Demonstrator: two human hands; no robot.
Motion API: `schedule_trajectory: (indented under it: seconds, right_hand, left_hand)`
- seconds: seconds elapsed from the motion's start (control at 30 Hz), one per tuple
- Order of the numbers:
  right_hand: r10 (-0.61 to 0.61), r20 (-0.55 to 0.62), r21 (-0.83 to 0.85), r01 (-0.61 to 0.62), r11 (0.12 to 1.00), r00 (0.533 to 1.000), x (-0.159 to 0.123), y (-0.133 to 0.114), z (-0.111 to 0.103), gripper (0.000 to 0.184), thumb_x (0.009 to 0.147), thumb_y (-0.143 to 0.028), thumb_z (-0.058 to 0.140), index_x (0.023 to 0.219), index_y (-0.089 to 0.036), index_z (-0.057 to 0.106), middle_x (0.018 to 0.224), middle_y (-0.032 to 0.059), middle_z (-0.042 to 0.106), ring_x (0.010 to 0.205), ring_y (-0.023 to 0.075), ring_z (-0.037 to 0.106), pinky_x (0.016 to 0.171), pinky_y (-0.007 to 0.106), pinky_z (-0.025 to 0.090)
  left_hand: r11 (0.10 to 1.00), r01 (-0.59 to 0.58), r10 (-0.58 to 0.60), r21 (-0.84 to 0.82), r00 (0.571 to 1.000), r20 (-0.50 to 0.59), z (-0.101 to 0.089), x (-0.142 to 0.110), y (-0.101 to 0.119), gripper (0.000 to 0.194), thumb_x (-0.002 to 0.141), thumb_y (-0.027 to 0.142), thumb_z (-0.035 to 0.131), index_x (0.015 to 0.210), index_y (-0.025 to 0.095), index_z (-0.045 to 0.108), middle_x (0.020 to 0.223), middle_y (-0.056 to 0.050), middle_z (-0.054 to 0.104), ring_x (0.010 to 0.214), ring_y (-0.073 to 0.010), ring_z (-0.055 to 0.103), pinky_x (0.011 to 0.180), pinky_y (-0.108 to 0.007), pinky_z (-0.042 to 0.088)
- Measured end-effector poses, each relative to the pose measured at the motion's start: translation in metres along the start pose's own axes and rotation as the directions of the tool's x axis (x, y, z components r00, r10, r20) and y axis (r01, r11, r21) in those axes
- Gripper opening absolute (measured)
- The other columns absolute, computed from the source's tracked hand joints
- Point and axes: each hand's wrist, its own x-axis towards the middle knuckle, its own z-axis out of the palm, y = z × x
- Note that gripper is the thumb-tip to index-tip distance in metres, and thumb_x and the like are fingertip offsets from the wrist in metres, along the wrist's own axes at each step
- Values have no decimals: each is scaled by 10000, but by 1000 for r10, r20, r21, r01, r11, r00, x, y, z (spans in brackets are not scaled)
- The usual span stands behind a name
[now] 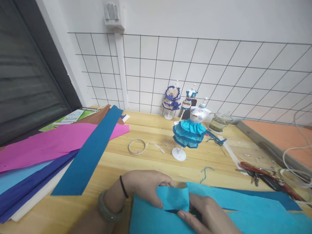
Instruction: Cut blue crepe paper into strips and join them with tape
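Note:
A large sheet of turquoise crepe paper [156, 219] lies at the front of the table, split by a long slit into strips on the right. My left hand [146, 185], wearing a black band and a bangle, pinches a raised flap of it between thumb and fingers. Close on the right, my right hand [207, 211] is closed at the slit, its thumb over the lower part and its fingers partly behind the flap. A dark sliver [172, 211] shows at the slit's end; I cannot tell whether it is a blade or shadow. What the right hand grips is mostly hidden.
Behind stand small dress forms, the nearest with a turquoise ruffled skirt [189, 133]. Coloured paper, including a teal strip [90, 152] and a pink sheet [73, 139], lies left. A tape roll [136, 147] sits mid-table. Keys [255, 177] and a glass cup [220, 122] are right.

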Motion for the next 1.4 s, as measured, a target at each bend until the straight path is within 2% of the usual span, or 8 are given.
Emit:
schedule_trajectory:
  seconds: [0.1,0.37,0.57,0.67,0.93,1.1,1.27,1.4]
  right_hand:
    - [2,90,50,-6,999,996,0,-1,0,217,862,-363,443,824,-226,607,771,-9,674,677,147,604,618,221,440]
    - [20,77,71,-25,997,997,-1,-2,-1,234,868,-398,427,844,-239,597,785,-6,666,694,162,596,636,240,427]
    - [44,95,65,-50,997,995,-2,-2,0,255,872,-416,414,800,-233,576,745,-15,651,657,149,574,601,233,403]
    - [44,95,56,-49,997,995,-2,-2,1,257,871,-418,415,787,-231,570,741,-16,648,649,145,567,592,229,396]
    - [37,84,39,-40,998,996,-2,-2,2,292,874,-440,395,775,-220,560,726,-4,648,643,154,571,581,233,392]
    - [34,62,11,-34,999,998,-4,2,7,301,873,-440,394,749,-216,552,673,-10,626,594,140,545,542,224,371]
    - [58,79,-12,-57,998,995,-2,0,6,290,862,-439,415,743,-215,555,669,-9,623,594,141,545,544,224,374]
    - [42,65,29,-44,999,997,-3,-2,2,264,852,-433,433,803,-223,586,726,6,651,638,164,580,589,243,417]
  left_hand:
    - [1000,7,-7,-13,1000,3,-1,-1,0,407,621,170,656,1013,232,564,913,40,609,831,-164,560,686,-238,423]
    - [991,22,-15,-135,999,49,-1,-1,-7,339,663,223,591,1000,209,548,856,27,589,782,-152,566,623,-214,437]
    - [988,29,-22,-149,999,45,-1,0,-8,312,637,213,602,943,196,546,760,42,554,694,-130,533,557,-197,403]
    - [974,40,-29,-222,998,56,0,0,-8,335,631,211,606,960,198,545,782,40,553,693,-125,527,569,-201,406]
    - [983,18,-10,-182,999,43,-1,0,-6,313,636,195,592,947,204,557,776,43,558,719,-129,535,596,-201,406]
    - [971,-6,21,-237,998,61,-1,1,-7,332,616,192,628,943,203,570,783,43,572,743,-137,541,640,-216,412]
    - [957,-3,25,-290,997,72,1,2,-11,369,607,252,681,954,198,568,858,27,601,797,-163,557,699,-258,438]
    - [970,18,0,-244,997,72,-1,2,-15,418,598,299,704,983,201,574,876,22,613,804,-173,565,700,-270,453]
